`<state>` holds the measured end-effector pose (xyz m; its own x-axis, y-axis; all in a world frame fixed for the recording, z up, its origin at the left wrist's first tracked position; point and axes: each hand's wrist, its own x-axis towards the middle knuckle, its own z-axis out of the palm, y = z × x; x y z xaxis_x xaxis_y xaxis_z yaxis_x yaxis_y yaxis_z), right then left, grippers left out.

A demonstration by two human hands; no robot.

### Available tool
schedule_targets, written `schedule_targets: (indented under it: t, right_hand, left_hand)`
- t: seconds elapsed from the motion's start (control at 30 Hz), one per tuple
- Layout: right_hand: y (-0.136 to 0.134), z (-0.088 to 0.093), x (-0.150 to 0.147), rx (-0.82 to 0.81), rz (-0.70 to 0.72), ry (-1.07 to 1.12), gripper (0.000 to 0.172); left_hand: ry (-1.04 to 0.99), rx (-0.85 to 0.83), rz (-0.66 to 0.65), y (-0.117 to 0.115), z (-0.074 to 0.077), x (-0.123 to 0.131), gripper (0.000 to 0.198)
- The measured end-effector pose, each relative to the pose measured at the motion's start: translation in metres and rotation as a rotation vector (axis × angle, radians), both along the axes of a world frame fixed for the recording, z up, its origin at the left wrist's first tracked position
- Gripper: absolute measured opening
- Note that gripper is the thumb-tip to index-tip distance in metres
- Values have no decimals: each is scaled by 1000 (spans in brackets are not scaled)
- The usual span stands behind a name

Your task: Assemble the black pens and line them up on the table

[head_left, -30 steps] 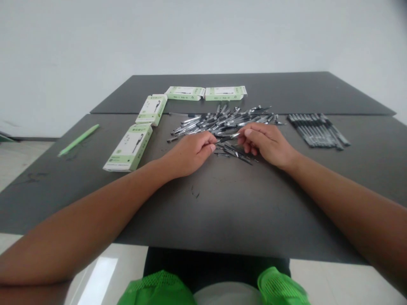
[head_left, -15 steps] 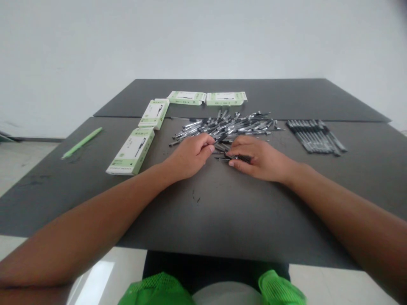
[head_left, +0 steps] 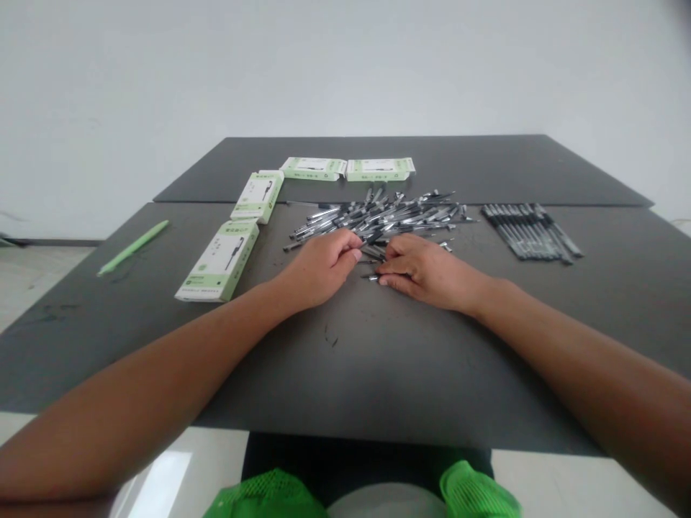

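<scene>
A loose pile of clear-and-black pens (head_left: 389, 214) lies across the middle of the dark table. At its near edge my left hand (head_left: 318, 267) is closed, with the dark end of a pen (head_left: 372, 236) standing out past its thumb and forefinger. My right hand (head_left: 426, 270) is just to the right, its thumb and fingers pinched on a pen (head_left: 371, 277) whose tip points left, close to the tabletop. The rest of that pen is hidden under the fingers. Several pens lie between the two hands, partly covered by them.
A neat row of pens (head_left: 532, 232) lies side by side on the right. Several green-and-white pen boxes (head_left: 219, 260) line the left and back of the pile. Far left is a light green pen-like stick (head_left: 134, 248). A seam (head_left: 216, 202) crosses the table (head_left: 378, 360).
My right hand has moved slightly left, and its fingers have closed in on a pen near the tabletop. My left hand stays nearly in place. The whole view has shifted a little.
</scene>
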<state>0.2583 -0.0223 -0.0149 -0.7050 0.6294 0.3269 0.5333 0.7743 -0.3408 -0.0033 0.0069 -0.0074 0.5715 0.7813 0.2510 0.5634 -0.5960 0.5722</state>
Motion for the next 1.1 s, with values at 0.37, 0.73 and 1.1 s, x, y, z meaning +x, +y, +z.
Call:
schedule_targets:
  t: [0.37, 0.73, 1.1]
  right_hand:
    - [3, -5, 3, -105, -46, 57, 6]
    - [4, -6, 7, -194, -109, 191, 8]
    - [7, -15, 14, -478, -416, 564, 31]
  left_hand:
    - [11, -17, 7, 1, 2, 2, 20]
    - [8, -10, 16, 2, 2, 4, 20]
    - [-39, -104, 64, 0, 2, 3, 18]
